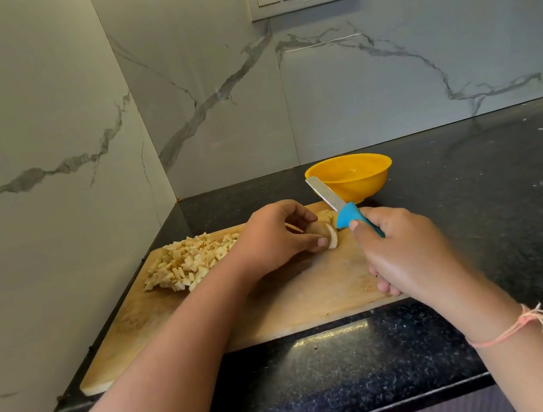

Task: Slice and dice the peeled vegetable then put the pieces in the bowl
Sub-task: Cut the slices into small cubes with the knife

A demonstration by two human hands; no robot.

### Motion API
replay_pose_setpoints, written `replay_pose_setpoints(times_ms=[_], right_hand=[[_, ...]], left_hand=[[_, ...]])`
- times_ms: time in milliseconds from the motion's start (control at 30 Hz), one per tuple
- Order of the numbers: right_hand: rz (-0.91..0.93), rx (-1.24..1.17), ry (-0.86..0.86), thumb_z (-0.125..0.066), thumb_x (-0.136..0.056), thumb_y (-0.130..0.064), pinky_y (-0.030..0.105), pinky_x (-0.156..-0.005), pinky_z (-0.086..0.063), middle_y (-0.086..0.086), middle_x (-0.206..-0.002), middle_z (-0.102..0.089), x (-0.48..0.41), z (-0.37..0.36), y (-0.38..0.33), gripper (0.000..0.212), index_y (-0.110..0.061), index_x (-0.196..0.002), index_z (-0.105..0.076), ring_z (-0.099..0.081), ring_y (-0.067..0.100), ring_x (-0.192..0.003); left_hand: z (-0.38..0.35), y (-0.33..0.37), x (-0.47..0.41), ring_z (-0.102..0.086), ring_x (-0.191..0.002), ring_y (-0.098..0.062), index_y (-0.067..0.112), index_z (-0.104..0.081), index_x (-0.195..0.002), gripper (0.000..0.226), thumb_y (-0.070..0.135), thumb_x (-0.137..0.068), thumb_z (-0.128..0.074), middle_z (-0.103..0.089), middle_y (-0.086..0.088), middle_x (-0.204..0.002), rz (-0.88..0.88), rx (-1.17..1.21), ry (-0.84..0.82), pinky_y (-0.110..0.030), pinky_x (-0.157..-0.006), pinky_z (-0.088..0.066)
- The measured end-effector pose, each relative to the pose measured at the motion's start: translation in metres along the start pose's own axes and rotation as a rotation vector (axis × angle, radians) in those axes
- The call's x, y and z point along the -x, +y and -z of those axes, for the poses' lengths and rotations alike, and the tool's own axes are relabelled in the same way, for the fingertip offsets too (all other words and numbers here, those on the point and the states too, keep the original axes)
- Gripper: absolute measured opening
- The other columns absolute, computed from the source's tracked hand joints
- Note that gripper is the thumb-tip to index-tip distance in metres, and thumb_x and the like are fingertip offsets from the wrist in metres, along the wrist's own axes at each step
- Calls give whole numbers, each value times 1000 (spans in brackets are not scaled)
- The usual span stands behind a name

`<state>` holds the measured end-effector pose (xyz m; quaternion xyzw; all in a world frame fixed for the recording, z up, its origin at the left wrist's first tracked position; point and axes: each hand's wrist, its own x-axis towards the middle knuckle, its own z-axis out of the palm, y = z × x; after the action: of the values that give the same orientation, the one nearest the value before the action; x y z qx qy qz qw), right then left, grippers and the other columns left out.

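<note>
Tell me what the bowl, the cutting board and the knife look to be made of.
The bowl is probably plastic: even yellow-orange colour with a soft sheen. The cutting board looks like wood: matte pale brown, with grain and worn cut marks. The knife handle is likely plastic or rubber, solid blue and smooth; the blade looks like metal, grey and reflective.

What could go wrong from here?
1. The left hand pinches the small vegetable stub with its fingers right where the knife, raised in the right hand, would come down. A nicked fingertip seems possible.
2. The diced pile lies near the board's left edge, apart from the bowl. Pieces may spill onto the counter in transfer.
</note>
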<state>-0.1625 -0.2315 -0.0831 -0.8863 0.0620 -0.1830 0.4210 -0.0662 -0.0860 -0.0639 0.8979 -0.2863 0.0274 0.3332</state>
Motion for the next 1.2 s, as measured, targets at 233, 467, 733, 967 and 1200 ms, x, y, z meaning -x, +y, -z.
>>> replay_pose_setpoints(times_ms=[233, 467, 733, 967, 1200], right_hand=[[5, 21, -17, -36, -99, -33, 19, -41, -40, -5, -64, -52, 1, -1, -3, 40, -25, -138, -45, -54, 8, -40], [45, 95, -148, -38, -99, -31, 16, -38, -36, -6, -68, -51, 5, -6, -20, 40, -25, -138, -44, -50, 7, -44], [132, 373, -195, -36, -100, -34, 33, -73, -51, 2, -100, -62, 7, -12, -34, 36, -21, -130, -51, -55, 14, -76], [153, 537, -224, -34, -101, -34, 27, -78, -42, 2, -121, -58, 9, -20, -45, 40, -22, -138, -43, -53, 17, -104], [247, 702, -214, -41, -99, -29, 26, -67, -39, 3, -103, -54, 6, -23, -61, 33, -18, -129, -46, -43, 15, -82]], left_hand=[[8, -10, -1, -61, -93, -13, 23, -58, -104, 27, 24, -82, -73, -66, 0, -104, 129, 38, 9, -28, -86, -53], [25, -21, -1, -58, -98, -16, 15, -66, -115, 34, 34, -88, -65, -66, -3, -110, 244, -270, 24, -31, -90, -50], [30, -25, 1, -60, -98, -13, 22, -48, -131, 50, 20, -86, -69, -63, 0, -116, 264, -154, -24, -22, -80, -49], [30, -27, 0, -58, -92, -12, 20, -40, -134, 59, 14, -84, -71, -64, -2, -110, 292, -115, 1, -22, -77, -47], [29, -25, -2, -59, -94, -14, 20, -43, -131, 55, 17, -84, -71, -64, -2, -108, 291, -142, 4, -24, -80, -48]])
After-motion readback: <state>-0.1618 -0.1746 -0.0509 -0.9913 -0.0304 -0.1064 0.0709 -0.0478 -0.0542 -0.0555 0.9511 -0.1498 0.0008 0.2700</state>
